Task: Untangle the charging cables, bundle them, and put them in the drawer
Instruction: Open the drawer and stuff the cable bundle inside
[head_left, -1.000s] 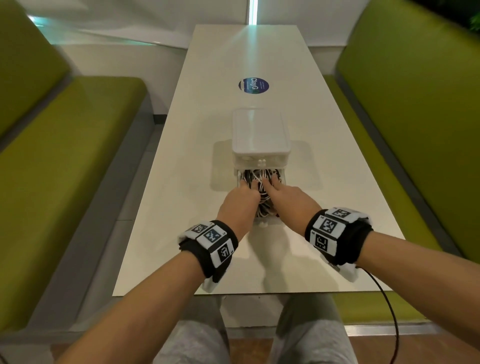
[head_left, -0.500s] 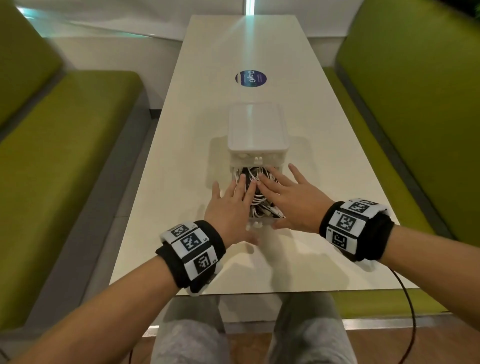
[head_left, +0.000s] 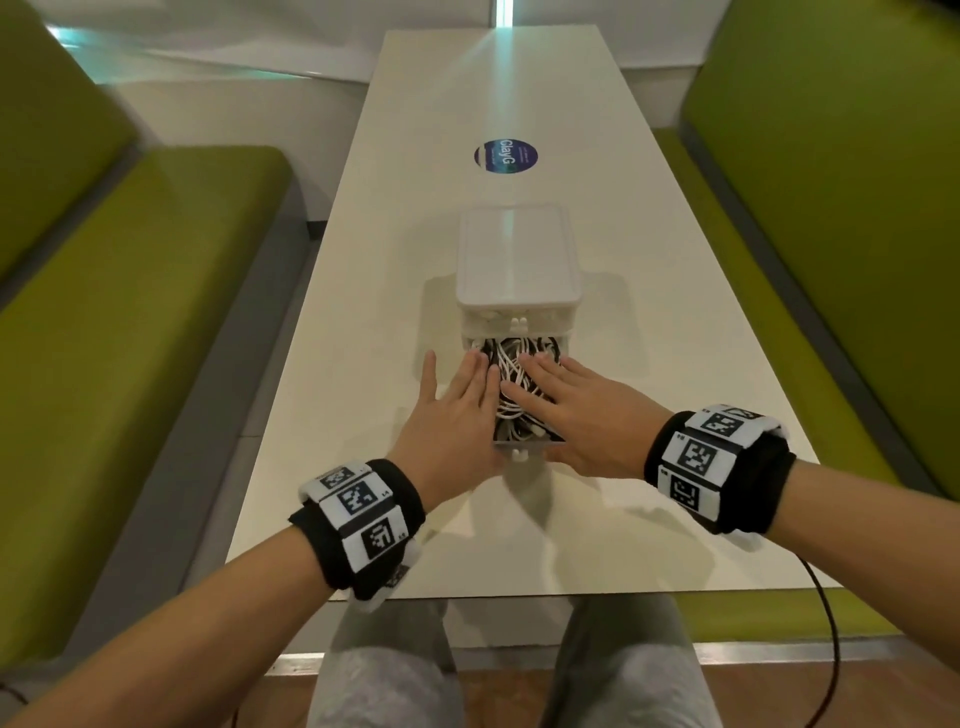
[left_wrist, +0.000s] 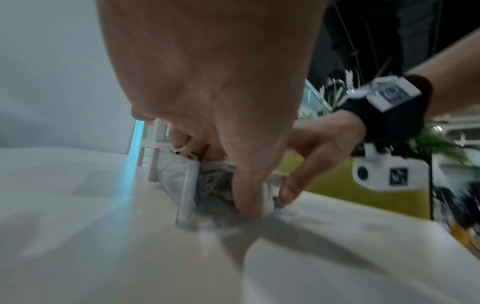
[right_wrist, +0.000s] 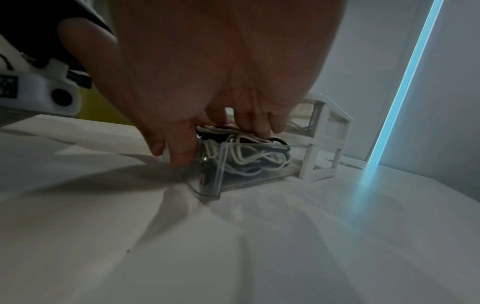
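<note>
open drawer (head_left: 524, 446) full of cables (head_left: 511, 374)

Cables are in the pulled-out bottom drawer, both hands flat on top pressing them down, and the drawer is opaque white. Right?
Not quite: the drawer is clear plastic, not opaque white. The right wrist view shows the black and white cables through its wall. The rest holds: in the head view the left hand and right hand lie flat on the cables in the pulled-out bottom drawer.

Both hands cover much of the cables (head_left: 511, 371) in the drawer (right_wrist: 235, 176); motion blur smears the drawer front in the left wrist view.
</note>
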